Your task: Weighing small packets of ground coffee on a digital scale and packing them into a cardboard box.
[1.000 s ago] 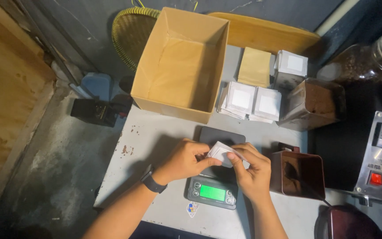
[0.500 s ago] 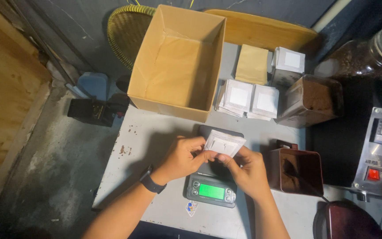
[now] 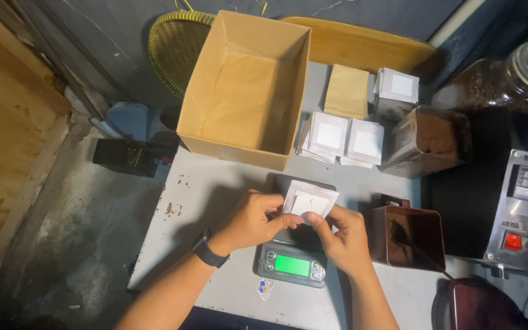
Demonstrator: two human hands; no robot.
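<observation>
Both hands' fingers [image 3: 276,211] pinch white pouch [image 3: 308,200] above scale [image 3: 293,264]

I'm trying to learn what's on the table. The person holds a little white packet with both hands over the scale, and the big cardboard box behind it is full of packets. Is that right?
Not quite. The cardboard box is empty; the head view shows its bare inside. The rest holds: the left hand and right hand hold the white packet over the scale.

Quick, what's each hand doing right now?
Left hand: closed, pinching the small white paper sachet.
Right hand: closed, pinching the same sachet.
</observation>
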